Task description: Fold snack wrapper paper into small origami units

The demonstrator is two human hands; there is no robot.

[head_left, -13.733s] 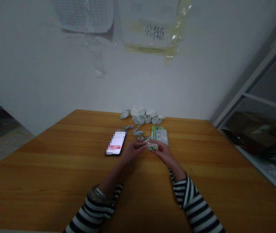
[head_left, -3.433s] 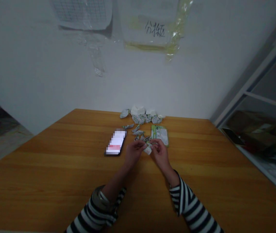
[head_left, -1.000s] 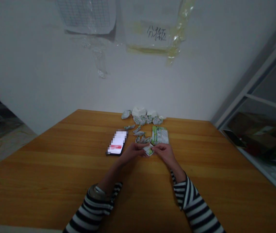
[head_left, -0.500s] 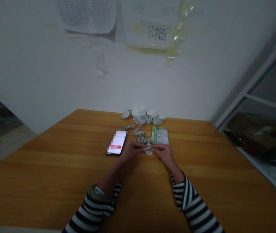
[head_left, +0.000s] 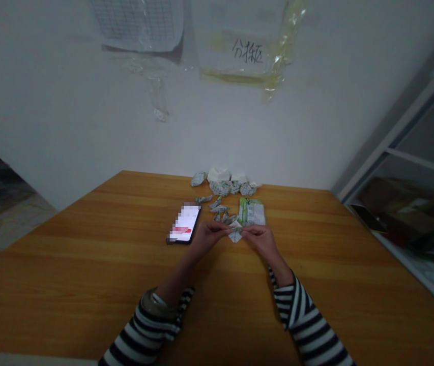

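Both hands meet over the middle of the wooden table [head_left: 87, 264], forearms in striped sleeves.

L hand [head_left: 209, 236]: fingertips pinched on the left edge of a small folded paper piece [head_left: 235, 235].
R hand [head_left: 260, 239]: fingertips pinched on its right edge. Neither hand is released.

Paper piece: white w/ green print, sits between the two sets of fingertips, at or just above the table top; contact w/ the wood can't be told. Judged: the two-sided pinch is used because the piece is too small and light to be steadied by one hand.

Surroundings, clock taken from the hands:
- 10 o'clock, near: phone [head_left: 185, 223], flat, screen lit, within glance of the person.
- 12 to 1 o'clock, just beyond R hand: flat stack of green-printed sheets [head_left: 252, 211], close for reach.
- 11 to 12 o'clock: loose row of small folded pieces [head_left: 219, 208], apart from the hands.
- 12 o'clock, far edge by the wall: heap of similar pieces [head_left: 226, 182].
- Wall above: taped grid sheet [head_left: 140, 23] and handwritten sign [head_left: 245, 51].
- 3 o'clock, off the table: metal shelf frame [head_left: 403, 152], contents too dim to tell.

Obstructions: none between the hands; the nearest folded pieces crowd L fingertips at 12 o'clock.
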